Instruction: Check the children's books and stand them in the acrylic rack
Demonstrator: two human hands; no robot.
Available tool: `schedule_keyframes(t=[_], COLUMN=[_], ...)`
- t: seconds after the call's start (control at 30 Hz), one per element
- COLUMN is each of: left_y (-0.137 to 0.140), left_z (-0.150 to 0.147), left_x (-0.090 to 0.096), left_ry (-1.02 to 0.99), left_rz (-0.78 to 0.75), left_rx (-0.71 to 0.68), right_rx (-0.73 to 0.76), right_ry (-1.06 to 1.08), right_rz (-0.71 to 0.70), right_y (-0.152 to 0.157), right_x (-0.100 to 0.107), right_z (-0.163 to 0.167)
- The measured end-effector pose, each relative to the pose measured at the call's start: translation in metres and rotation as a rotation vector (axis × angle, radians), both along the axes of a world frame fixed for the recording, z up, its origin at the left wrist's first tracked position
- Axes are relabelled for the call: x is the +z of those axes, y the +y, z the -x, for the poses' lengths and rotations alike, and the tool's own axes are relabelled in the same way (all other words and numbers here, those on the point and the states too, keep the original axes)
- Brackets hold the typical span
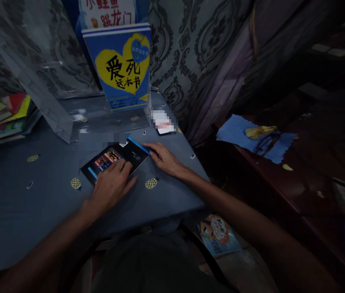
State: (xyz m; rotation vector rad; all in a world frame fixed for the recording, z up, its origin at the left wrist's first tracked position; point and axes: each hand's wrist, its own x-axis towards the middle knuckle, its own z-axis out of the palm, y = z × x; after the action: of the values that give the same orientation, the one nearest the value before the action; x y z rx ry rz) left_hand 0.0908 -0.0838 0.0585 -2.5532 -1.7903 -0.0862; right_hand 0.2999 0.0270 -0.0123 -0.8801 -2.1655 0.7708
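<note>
Head view: from where I stand, a slim dark book [125, 152] lies aslant on the table [53, 199], between the person's two hands.
Left hand [113, 177]: palm down over the book's near side, fingers loosely bent against the cover, thumb spread away; it rests there without pinching.
Right hand [164, 159]: fingers stretched to the book's right corner, beside its blue strip; I cannot tell whether thumb and finger have hold of it.
Table edges: the right one slants down beneath the right forearm; the near one runs just in front of the person's lap.
Room to move: pineapple-printed cloth spreads leftward from the dark book to the pile of books [3, 116].
Plastic stand [64, 128]: see-through, at the table's back; a blue book with a yellow heart [120, 73] stands upright at its right end, with a red-lettered book [108, 15] behind.
Right table corner: a blurred-out object [164, 124] lies beside the stand.
Beyond the gap: a dark red surface [260, 179] bears a blue sheet [233, 130], with a yellow object [256, 132] on it.
Below: a picture book [219, 238] lies under table height.
</note>
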Motion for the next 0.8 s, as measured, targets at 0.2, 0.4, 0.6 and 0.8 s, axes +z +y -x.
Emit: schedule_keyframes(t=[0.2,0.4,0.6,0.8], left_y=[0.029,0.037,0.038,0.040], left_z=[-0.037,-0.045,-0.045,-0.043], left_x=[0.002,0.002,0.007,0.010], left_ry=[0.182,0.219,0.234,0.208], left_rz=[0.053,0.095,0.099,0.066], left_rx=[0.160,0.179,0.170,0.139], right_rx=[-0.053,-0.063,-0.038,-0.067], right_ry=[0.243,0.342,0.364,0.313], right_rz=[0.183,0.245,0.254,0.189], right_y=[0.003,0.006,0.003,0.000], right_x=[-0.007,-0.010,-0.008,-0.002], right_z=[-0.001,-0.001,-0.005,-0.007])
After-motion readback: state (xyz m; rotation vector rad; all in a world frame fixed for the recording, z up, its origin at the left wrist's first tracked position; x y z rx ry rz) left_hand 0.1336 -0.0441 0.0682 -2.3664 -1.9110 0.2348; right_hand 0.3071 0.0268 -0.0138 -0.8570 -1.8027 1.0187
